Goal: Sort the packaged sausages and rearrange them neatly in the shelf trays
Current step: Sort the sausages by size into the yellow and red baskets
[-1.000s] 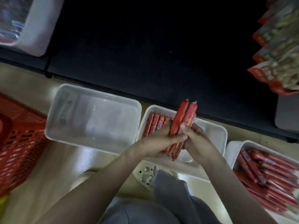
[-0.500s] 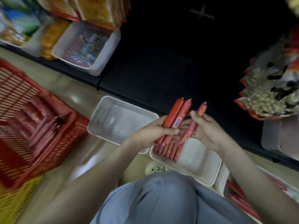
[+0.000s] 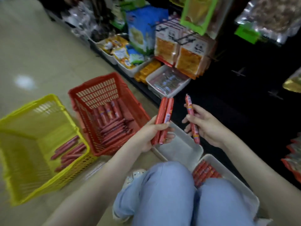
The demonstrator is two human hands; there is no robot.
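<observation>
My left hand (image 3: 150,136) grips a bundle of red packaged sausages (image 3: 163,118), held upright above a white tray (image 3: 182,149) on the floor. My right hand (image 3: 206,126) pinches a single thin red sausage (image 3: 191,118), a short gap to the right of the bundle. A second white tray (image 3: 234,178) by my right knee holds a row of red sausages (image 3: 204,172). A red basket (image 3: 104,111) to the left holds several stacked sausages, and a yellow basket (image 3: 37,144) beside it holds a few more.
I crouch on a beige floor; my knees in light blue jeans (image 3: 171,193) fill the bottom. The dark shelf (image 3: 236,111) lies ahead. Snack packets (image 3: 189,54) hang above it, and white trays of packaged goods (image 3: 167,82) line its edge at the left.
My view has swung left and up, bringing both baskets and the hanging snacks into sight. My hands have parted: the right took one sausage away from the bundle in the left.
</observation>
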